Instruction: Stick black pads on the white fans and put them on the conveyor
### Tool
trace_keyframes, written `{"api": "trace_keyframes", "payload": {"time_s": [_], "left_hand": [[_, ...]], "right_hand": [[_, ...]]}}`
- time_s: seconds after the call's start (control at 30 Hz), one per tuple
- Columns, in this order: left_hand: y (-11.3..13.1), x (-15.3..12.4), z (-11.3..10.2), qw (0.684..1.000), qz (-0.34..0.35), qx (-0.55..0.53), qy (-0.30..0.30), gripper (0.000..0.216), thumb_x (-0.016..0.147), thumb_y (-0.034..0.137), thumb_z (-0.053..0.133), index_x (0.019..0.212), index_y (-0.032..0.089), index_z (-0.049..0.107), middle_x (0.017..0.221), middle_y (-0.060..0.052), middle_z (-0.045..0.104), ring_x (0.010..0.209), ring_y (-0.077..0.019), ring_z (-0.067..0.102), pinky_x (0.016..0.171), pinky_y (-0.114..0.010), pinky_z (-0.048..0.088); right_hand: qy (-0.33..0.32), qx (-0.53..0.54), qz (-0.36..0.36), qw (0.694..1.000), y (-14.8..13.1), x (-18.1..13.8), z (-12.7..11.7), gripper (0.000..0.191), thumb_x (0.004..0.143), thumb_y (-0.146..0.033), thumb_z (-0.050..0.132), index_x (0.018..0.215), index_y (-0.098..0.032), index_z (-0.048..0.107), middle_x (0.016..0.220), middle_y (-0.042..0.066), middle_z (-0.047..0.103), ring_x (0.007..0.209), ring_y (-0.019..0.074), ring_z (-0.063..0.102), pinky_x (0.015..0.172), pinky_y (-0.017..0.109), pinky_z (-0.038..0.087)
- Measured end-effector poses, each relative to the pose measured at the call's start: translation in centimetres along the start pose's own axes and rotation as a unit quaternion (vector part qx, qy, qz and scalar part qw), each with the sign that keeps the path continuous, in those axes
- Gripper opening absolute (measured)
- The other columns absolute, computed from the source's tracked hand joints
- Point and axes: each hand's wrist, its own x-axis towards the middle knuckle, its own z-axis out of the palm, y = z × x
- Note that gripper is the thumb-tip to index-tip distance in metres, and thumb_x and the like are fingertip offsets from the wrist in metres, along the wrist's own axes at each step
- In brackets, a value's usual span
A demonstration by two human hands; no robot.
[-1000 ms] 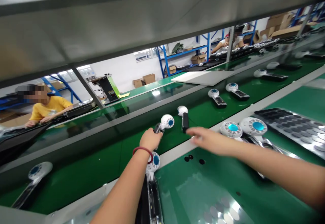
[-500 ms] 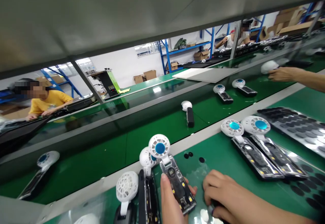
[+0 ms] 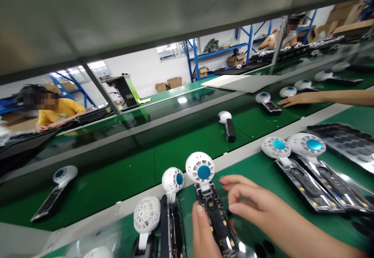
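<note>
A handheld fan [image 3: 216,219] with a round white head, blue centre and dark handle under a clear cover is gripped in my left hand [image 3: 203,227], tilted, head away from me. Just right of its handle is my right hand [image 3: 248,199], fingers bent and apart, nothing visible in them. Left of the held fan stand a second blue-centred fan [image 3: 173,180] and a fan with an open white grille [image 3: 147,214]. Two more fans [image 3: 304,188] lie side by side on the green bench to the right. Black discs [image 3: 264,248] lie below my right wrist.
Beyond the bench rail runs a green conveyor [image 3: 187,149] with several fans on it. A co-worker's hand [image 3: 300,98] reaches over it from the right. Sheets of black discs [image 3: 344,141] lie at right. A grey panel [image 3: 175,12] hangs overhead. Two people sit across the line.
My right hand has risen from the bench beside the fan handle, its fingers spreading. The held fan has shifted slightly right and nearer. The co-worker's hand let go of a fan and moved left.
</note>
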Motion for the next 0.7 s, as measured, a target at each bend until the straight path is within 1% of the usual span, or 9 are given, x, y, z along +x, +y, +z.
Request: {"api": "trace_keyframes", "payload": {"time_s": [0.07,0.13,0.23,0.33,0.43,0.5,0.63,0.7], "left_hand": [[0.5,-0.4,0.2,1.000,0.005,0.021,-0.003,0.039,0.083,0.048,0.035,0.107,0.018,0.042,0.064,-0.003,0.066,0.048,-0.0193,0.062,0.047,-0.029,0.047],[1.0,-0.7,0.4,0.999,-0.004,0.036,-0.002,0.032,0.085,0.041,0.032,0.106,0.019,0.043,0.067,-0.003,0.067,0.049,-0.0183,0.062,0.047,-0.028,0.047],[1.4,-0.9,0.4,0.997,-0.014,0.080,-0.005,0.034,0.085,0.043,0.031,0.109,0.020,0.042,0.077,-0.005,0.068,0.058,-0.0191,0.064,0.055,-0.029,0.048],[1.3,-0.9,0.3,0.991,-0.011,0.136,-0.016,0.039,0.085,0.045,0.027,0.112,0.021,0.041,0.085,-0.005,0.068,0.069,-0.0215,0.064,0.065,-0.032,0.048],[1.1,-0.9,0.2,0.985,0.009,0.172,0.002,0.042,0.083,0.046,0.027,0.111,0.021,0.045,0.092,-0.006,0.066,0.087,-0.0242,0.061,0.076,-0.033,0.044],[1.1,-0.9,0.3,0.982,0.025,0.185,0.024,0.042,0.082,0.046,0.031,0.110,0.020,0.048,0.098,-0.007,0.065,0.096,-0.0244,0.057,0.081,-0.032,0.041],[1.2,-1.0,0.5,0.981,0.033,0.186,0.029,0.041,0.081,0.043,0.030,0.108,0.018,0.050,0.099,-0.009,0.064,0.095,-0.0257,0.057,0.080,-0.033,0.040],[0.9,-0.8,0.5,0.981,0.039,0.185,0.037,0.042,0.081,0.043,0.030,0.108,0.018,0.050,0.106,-0.011,0.062,0.102,-0.0282,0.053,0.084,-0.036,0.037]], "right_hand": [[0.015,0.004,0.000,1.000,-0.8,0.8,0.6,0.013,0.074,-0.023,0.049,0.060,-0.022,0.048,0.118,0.003,0.047,0.113,0.0243,0.043,0.095,0.035,0.035],[0.018,-0.012,-0.007,1.000,-1.2,1.4,1.3,0.014,0.074,-0.021,0.048,0.060,-0.021,0.047,0.115,0.002,0.049,0.110,0.0236,0.046,0.095,0.035,0.034],[0.028,-0.048,-0.025,0.998,-1.2,1.7,1.8,0.015,0.075,-0.018,0.046,0.060,-0.022,0.046,0.107,0.002,0.052,0.103,0.0220,0.050,0.091,0.034,0.038],[0.036,-0.080,-0.033,0.996,-1.1,1.6,1.8,0.015,0.076,-0.018,0.045,0.062,-0.022,0.046,0.096,0.000,0.052,0.090,0.0188,0.054,0.082,0.030,0.042],[0.033,-0.105,-0.032,0.993,-1.0,1.5,1.7,0.014,0.077,-0.017,0.045,0.064,-0.022,0.048,0.091,0.000,0.050,0.079,0.0159,0.054,0.072,0.026,0.044],[0.032,-0.113,-0.034,0.992,-1.0,1.5,1.7,0.014,0.077,-0.016,0.046,0.065,-0.022,0.049,0.092,-0.001,0.050,0.079,0.0148,0.053,0.070,0.025,0.043],[0.033,-0.122,-0.030,0.992,-1.1,1.6,1.7,0.015,0.077,-0.014,0.046,0.065,-0.021,0.049,0.095,-0.001,0.049,0.082,0.0139,0.052,0.070,0.024,0.040],[0.029,-0.126,-0.030,0.991,-1.2,1.6,1.8,0.015,0.077,-0.013,0.046,0.065,-0.021,0.049,0.096,-0.002,0.048,0.081,0.0135,0.052,0.070,0.024,0.040]]}}
